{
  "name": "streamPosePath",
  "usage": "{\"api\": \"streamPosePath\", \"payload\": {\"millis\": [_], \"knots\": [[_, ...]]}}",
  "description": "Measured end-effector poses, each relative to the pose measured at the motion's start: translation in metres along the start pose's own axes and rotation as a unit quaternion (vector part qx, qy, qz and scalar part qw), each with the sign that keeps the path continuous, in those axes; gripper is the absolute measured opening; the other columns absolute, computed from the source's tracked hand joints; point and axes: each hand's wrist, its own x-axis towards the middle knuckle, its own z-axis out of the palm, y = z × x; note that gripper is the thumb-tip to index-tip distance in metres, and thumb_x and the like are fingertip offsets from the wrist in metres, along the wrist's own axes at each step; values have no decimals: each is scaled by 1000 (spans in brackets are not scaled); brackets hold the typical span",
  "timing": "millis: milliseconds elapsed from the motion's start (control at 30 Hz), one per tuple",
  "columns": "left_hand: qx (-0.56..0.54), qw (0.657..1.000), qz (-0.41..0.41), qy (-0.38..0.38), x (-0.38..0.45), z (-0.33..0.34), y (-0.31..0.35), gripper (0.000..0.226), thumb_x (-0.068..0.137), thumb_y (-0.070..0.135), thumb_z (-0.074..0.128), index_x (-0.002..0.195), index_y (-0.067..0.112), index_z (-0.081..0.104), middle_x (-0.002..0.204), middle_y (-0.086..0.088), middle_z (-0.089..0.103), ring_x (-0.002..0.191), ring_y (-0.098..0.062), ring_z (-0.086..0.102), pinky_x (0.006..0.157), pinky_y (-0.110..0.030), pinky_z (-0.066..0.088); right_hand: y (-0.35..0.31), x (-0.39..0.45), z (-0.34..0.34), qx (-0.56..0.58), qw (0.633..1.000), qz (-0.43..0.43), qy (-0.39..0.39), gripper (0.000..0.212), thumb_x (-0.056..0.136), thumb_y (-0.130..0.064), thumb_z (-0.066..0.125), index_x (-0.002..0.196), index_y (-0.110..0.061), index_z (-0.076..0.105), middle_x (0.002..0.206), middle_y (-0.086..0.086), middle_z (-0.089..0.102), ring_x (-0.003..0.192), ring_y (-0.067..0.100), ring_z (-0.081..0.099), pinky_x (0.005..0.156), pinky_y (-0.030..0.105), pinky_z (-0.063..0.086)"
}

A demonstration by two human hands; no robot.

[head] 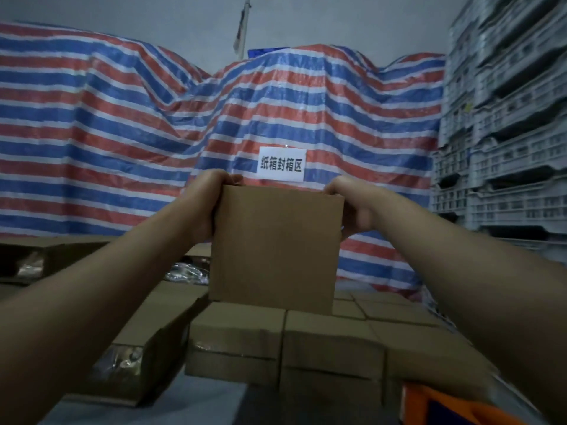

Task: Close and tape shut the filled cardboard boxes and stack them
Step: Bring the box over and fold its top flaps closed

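One text can be read: a white paper sign (281, 163) carries five bold black Chinese characters in a single row, 纸箱封箱区. The sign is stuck flat on the red, white and blue striped tarpaulin (122, 133) that hangs at the far side of the scene, a little right of centre. The sign's lower edge shows just above the top of the cardboard box (276, 246) raised in front of it. The box's near face is plain brown, with no print or label. The stacked cartons (331, 345) below show no readable markings either.
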Motion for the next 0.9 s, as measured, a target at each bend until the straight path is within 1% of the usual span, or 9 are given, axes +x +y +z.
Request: {"api": "streamPosePath", "payload": {"millis": [100, 267, 333, 500, 667, 733, 800, 867, 900], "knots": [[20, 999, -39, 12, -26, 31, -23, 24, 88, 24, 49, 101, 21, 69, 70, -1, 73, 56, -15, 69, 60, -30, 53, 35, -30, -19, 6, 999, 45, 21, 49, 86, -18, 44, 38, -20, 56, 53, 0, 56, 44, 19, 61, 53, 36, 57], [13, 995, -95, -2, -57, 57, -73, 21, 89, 26, 52, 96, 20, 71, 70, -2, 74, 60, -18, 70, 62, -30, 54, 98, -63, -27, 12, 992, 111, 55, 48, 89, -20, 48, 42, -18, 57, 53, 3, 58, 42, 22, 60, 57, 37, 56], [11, 993, -114, -10, -66, 63, -93, 20, 90, 26, 54, 95, 19, 72, 70, -3, 73, 58, -17, 69, 58, -29, 54, 121, -75, -26, 20, 989, 136, 55, 39, 87, -20, 51, 50, -16, 61, 57, 4, 62, 46, 22, 65, 60, 37, 55], [0, 988, -154, -17, -84, 68, -135, 25, 93, 28, 52, 83, 17, 73, 74, -5, 75, 58, -18, 71, 61, -29, 52, 165, -88, -10, 44, 979, 189, 62, 9, 87, -19, 54, 84, -12, 59, 57, 3, 65, 45, 17, 64, 51, 27, 50], [-13, 989, -151, 5, -88, 64, -153, 24, 94, 30, 51, 88, 21, 73, 72, -6, 74, 57, -18, 69, 61, -30, 51, 182, -87, -2, 111, 971, 200, 69, 25, 80, -20, 63, 103, -11, 67, 79, 8, 75, 75, 26, 72, 69, 38, 56], [-10, 989, -147, -2, -88, 63, -153, 27, 95, 32, 51, 82, 23, 74, 70, -7, 74, 54, -17, 69, 62, -30, 51, 182, -88, -5, 127, 968, 205, 66, 34, 79, -20, 68, 112, -9, 68, 90, 9, 78, 77, 26, 76, 69, 39, 59], [-17, 990, -142, -12, -90, 61, -153, 35, 95, 35, 51, 75, 22, 76, 68, -6, 73, 54, -17, 69, 63, -30, 51, 182, -90, -3, 165, 964, 201, 63, 37, 80, -23, 71, 116, -11, 69, 100, 12, 78, 89, 28, 76, 80, 43, 60], [-43, 990, -135, -15, -94, 56, -155, 43, 96, 40, 47, 74, 24, 80, 77, -7, 75, 66, -19, 70, 72, -33, 53, 188, -95, 3, 213, 961, 161, 67, 35, 85, -33, 71, 114, -12, 72, 104, 12, 77, 99, 28, 73, 91, 42, 56], [-55, 991, -126, -8, -96, 53, -156, 41, 98, 41, 44, 85, 27, 80, 88, -9, 75, 78, -21, 70, 80, -37, 52, 193, -98, 7, 226, 962, 128, 81, 34, 88, -39, 70, 110, -14, 75, 102, 11, 78, 100, 27, 72, 91, 41, 55]]}}
